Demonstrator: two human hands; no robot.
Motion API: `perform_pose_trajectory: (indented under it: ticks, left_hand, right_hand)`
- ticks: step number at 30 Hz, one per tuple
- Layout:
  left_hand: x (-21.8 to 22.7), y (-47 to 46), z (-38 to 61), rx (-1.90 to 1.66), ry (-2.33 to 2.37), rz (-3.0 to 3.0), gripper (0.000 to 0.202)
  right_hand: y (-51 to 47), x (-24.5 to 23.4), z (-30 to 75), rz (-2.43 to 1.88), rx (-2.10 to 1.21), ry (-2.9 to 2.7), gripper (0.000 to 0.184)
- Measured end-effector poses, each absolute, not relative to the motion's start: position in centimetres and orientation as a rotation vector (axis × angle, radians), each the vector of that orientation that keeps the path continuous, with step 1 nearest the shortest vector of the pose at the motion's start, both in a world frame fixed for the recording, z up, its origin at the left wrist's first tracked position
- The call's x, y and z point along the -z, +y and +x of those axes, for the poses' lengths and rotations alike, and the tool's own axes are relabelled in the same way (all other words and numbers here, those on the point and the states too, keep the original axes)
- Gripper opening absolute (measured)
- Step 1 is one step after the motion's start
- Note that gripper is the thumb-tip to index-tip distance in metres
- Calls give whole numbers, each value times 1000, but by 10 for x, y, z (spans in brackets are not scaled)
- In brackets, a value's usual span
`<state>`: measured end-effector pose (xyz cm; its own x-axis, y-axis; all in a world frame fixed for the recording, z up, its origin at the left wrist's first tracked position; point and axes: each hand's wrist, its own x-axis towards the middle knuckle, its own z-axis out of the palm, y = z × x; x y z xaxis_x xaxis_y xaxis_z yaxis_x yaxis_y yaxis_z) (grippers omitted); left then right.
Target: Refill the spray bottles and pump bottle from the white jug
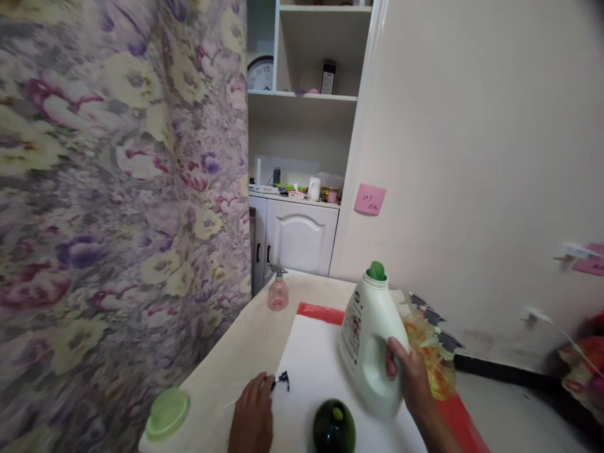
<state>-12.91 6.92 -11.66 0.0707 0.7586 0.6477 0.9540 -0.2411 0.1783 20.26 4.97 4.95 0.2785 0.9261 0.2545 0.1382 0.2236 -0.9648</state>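
My right hand (pixel 409 376) is closed round the handle of a large white detergent bottle (pixel 370 340) with a green cap, held tilted above a white sheet (pixel 309 358) on the table. My left hand (pixel 252 412) rests at the sheet's left edge, its fingertips pinched on a small black pump nozzle (pixel 282 379). A dark green round bottle (pixel 334 426) stands between my hands at the near edge. Behind the white bottle lies a crinkled clear bag with yellow and orange contents (pixel 431 355).
A pink spray bottle (pixel 277 290) stands at the table's far left. A light green lid (pixel 167 412) sits at the near left corner. A floral curtain (pixel 117 189) hangs on the left, a wall with a pink note (pixel 370 199) on the right, white cabinets (pixel 297 236) behind.
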Motion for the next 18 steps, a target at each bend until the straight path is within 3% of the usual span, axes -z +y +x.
perform_pose_trajectory:
  ticks: [5, 12, 18]
  left_hand:
    - [114, 69, -126, 998, -1720, -2046, 39]
    - [106, 69, -127, 1116, -1628, -2096, 31]
    - [86, 58, -109, 1444, -1487, -2273, 33]
  right_hand:
    - [9, -84, 233, -1379, -706, -1237, 57]
    - [-41, -95, 270, -1622, -695, -1321, 50]
    - [-71, -112, 274, -1763, -750, -1481, 42]
